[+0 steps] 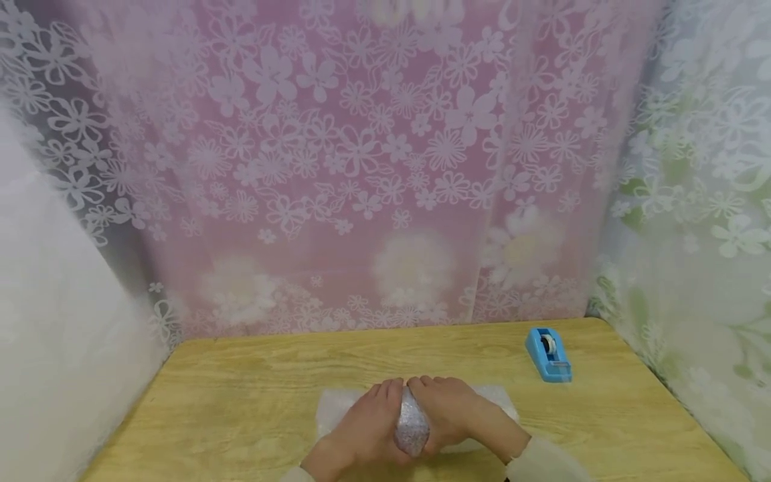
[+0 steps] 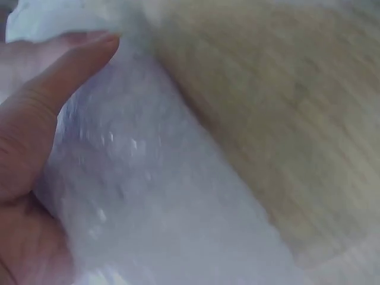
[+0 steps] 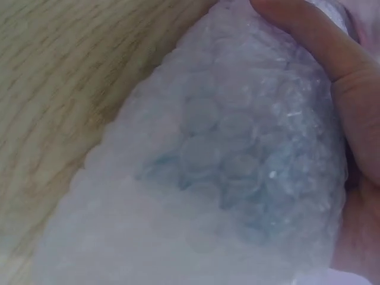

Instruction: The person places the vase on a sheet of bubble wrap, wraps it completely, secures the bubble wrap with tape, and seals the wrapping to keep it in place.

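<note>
A bundle in clear bubble wrap [image 1: 412, 423] stands out between my two hands, near the front of the wooden table. My left hand [image 1: 375, 423] grips its left side, and my right hand [image 1: 447, 412] holds the right side. Loose flaps of the wrap spread out beyond both hands. Close up in the left wrist view, the left fingers [image 2: 77, 68] lie along the bubble wrap [image 2: 148, 178]. In the right wrist view a faint bluish shape shows through the bubble wrap [image 3: 202, 154]; what it is stays hidden. The right hand [image 3: 356, 119] curves around the far edge.
A blue tape dispenser [image 1: 548, 355] with a roll in it stands at the back right of the wooden table [image 1: 241, 381]. Flower-patterned sheets, a pink one [image 1: 337, 167] behind and pale ones at both sides, surround the table.
</note>
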`<action>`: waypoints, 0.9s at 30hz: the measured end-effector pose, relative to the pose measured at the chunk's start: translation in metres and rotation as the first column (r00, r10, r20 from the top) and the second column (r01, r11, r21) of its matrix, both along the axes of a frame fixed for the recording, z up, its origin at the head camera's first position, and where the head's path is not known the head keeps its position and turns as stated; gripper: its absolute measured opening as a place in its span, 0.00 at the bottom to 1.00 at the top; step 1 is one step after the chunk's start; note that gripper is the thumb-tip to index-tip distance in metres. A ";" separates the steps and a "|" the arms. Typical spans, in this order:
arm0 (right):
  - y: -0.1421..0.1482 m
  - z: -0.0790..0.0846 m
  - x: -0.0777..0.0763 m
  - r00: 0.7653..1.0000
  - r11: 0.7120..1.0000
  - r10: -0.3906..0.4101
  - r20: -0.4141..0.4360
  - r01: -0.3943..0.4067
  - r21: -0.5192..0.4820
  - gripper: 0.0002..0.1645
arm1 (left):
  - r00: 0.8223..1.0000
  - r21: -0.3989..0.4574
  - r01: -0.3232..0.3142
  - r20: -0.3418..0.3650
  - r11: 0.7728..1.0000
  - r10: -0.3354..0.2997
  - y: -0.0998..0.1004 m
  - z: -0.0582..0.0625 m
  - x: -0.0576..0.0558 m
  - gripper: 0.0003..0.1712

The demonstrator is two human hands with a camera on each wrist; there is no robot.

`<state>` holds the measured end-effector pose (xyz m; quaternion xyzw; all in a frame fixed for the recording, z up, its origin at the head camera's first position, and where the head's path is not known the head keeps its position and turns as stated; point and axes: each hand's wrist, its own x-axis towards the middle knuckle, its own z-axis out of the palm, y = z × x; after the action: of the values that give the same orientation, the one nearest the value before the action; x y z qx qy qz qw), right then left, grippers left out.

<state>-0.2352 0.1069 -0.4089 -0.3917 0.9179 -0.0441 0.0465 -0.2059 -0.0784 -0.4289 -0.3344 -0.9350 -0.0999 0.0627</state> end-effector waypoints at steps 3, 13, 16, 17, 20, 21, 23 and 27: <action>0.003 -0.002 0.000 0.999 1.000 -0.003 0.048 0.004 -0.026 0.49 | 0.999 -0.025 0.022 -0.036 0.999 -0.023 -0.002 0.000 -0.002 0.51; 0.007 -0.008 -0.005 0.997 0.993 0.027 0.077 -0.018 -0.114 0.50 | 0.983 0.000 -0.092 -0.160 0.996 0.091 -0.003 -0.015 0.000 0.58; 0.009 -0.007 -0.006 0.997 0.991 0.033 0.072 -0.023 -0.133 0.49 | 0.983 0.040 -0.083 -0.160 0.996 0.088 -0.005 -0.020 -0.001 0.58; 0.009 -0.006 -0.006 0.997 0.990 0.031 0.074 -0.021 -0.138 0.48 | 0.983 0.049 -0.079 -0.164 0.996 0.086 -0.005 -0.022 -0.002 0.57; 0.011 -0.006 -0.006 0.996 0.989 0.022 0.087 -0.009 -0.147 0.48 | 0.981 0.055 -0.064 -0.179 0.996 0.073 -0.005 -0.023 -0.004 0.57; 0.011 -0.007 -0.007 0.995 0.988 0.018 0.097 -0.003 -0.153 0.48 | 0.981 0.052 -0.062 -0.179 0.997 0.070 -0.005 -0.023 -0.005 0.57; 0.012 -0.009 -0.007 0.993 0.985 0.017 0.114 0.003 -0.170 0.48 | 0.983 0.054 -0.054 -0.170 0.997 0.063 -0.005 -0.023 -0.006 0.56; 0.012 -0.011 -0.005 0.992 0.980 0.024 0.123 0.001 -0.197 0.49 | 0.984 0.045 -0.062 -0.162 0.997 0.068 -0.004 -0.024 -0.005 0.54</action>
<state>-0.2403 0.1190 -0.4200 -0.3961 0.9020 -0.1590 0.0652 -0.2104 -0.0826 -0.4533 -0.3094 -0.9350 -0.0885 0.1488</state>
